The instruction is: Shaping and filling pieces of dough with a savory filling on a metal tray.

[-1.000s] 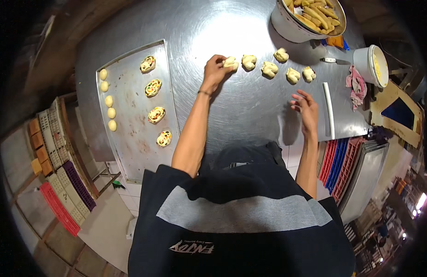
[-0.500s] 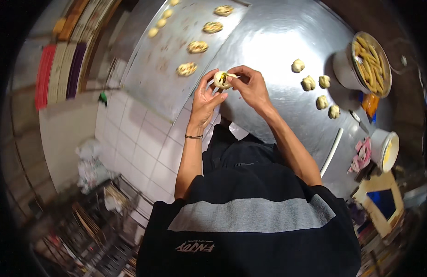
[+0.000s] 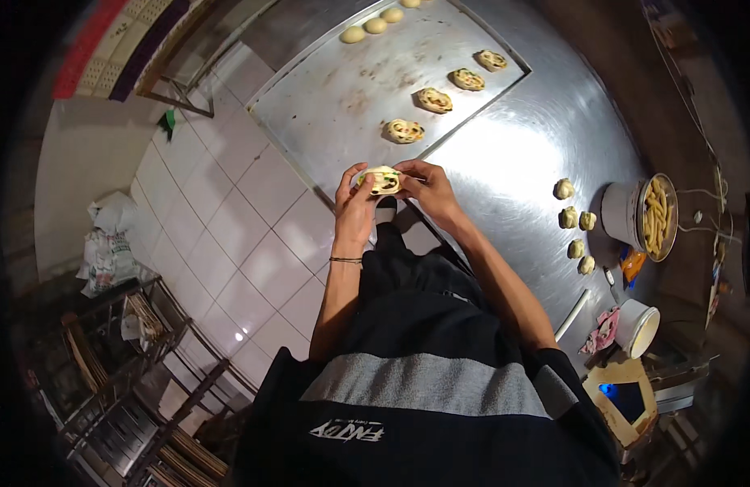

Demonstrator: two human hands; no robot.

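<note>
A filled dough piece (image 3: 383,179) with green and dark bits showing in its folds is held in front of my body, just off the near corner of the baking tray (image 3: 334,114). My left hand (image 3: 355,213) grips its left side between thumb and fingers. On the other side, the fingers of my right hand (image 3: 431,193) pinch its right edge. Several similar shaped pieces, such as one filled dough piece (image 3: 434,101), lie in a slanting row along the tray's right side. Smooth dough balls (image 3: 376,25) line its far edge.
Several knotted dough pieces (image 3: 568,217) sit on the steel table (image 3: 505,235) at right. Beyond them stands a white bucket (image 3: 622,214) topped with dough strips (image 3: 656,217). Nearer are a knife (image 3: 609,276), a pink cloth (image 3: 601,329), a white tub (image 3: 637,328) and a white rod (image 3: 573,315).
The view has swung, so the tray sits farther right and the hands lower. The dough piece, earlier a rounder shape, now looks wider, with more filling showing. Both hands keep hold of it.
</note>
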